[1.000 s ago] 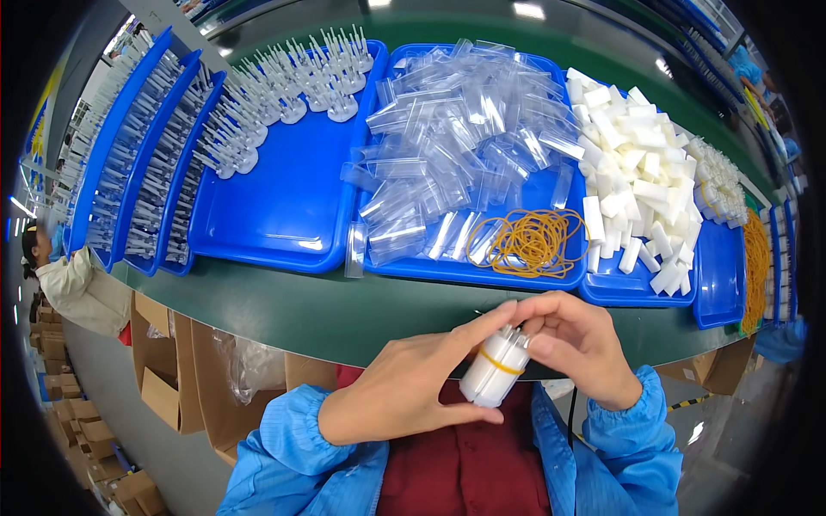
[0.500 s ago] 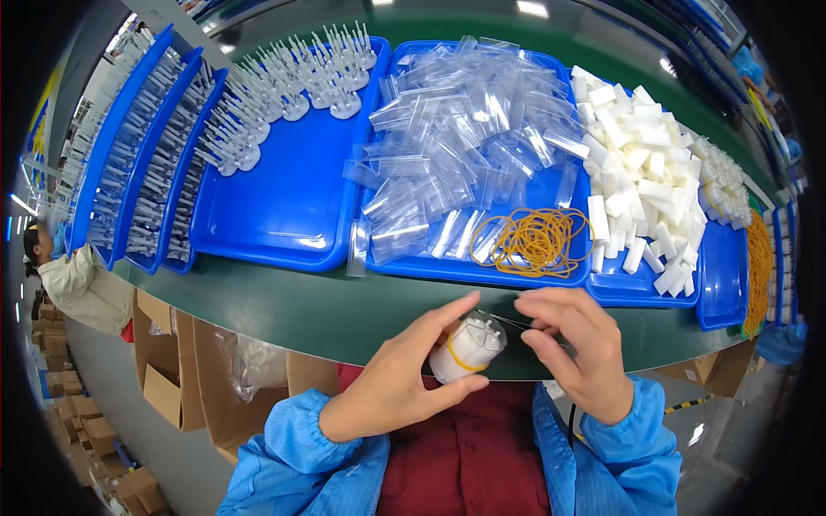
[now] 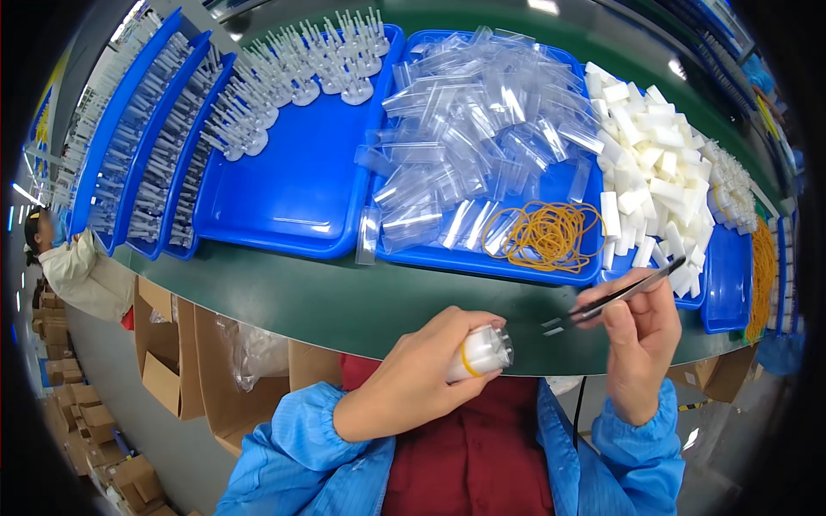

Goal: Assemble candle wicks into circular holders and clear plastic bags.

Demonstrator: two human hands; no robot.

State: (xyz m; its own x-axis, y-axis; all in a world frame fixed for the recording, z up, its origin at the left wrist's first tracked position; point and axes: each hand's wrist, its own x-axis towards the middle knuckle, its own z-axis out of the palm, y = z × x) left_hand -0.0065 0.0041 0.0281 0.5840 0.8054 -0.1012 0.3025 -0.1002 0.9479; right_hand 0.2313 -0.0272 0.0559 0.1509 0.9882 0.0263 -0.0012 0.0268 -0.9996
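Note:
In the fingers of my left hand is a short white cylinder, wrapped in clear plastic and circled by a yellow rubber band. The cylinder is tilted, its clear end facing right. To the right, my right hand grips a pair of dark tweezers. Their thin pale tips point left toward the cylinder and stand apart from it. Beyond both hands, a tangle of orange rubber bands lies in the front corner of a blue tray heaped with clear plastic sleeves.
A left blue tray holds white stemmed parts; stacked trays of similar parts stand beside it. White foam blocks fill a tray on the right. Cardboard boxes sit below the green table. Another person is far left.
My right hand has moved right, away from the cylinder, and the tweezers in it now show fully. My left hand has turned the cylinder's clear end to the right.

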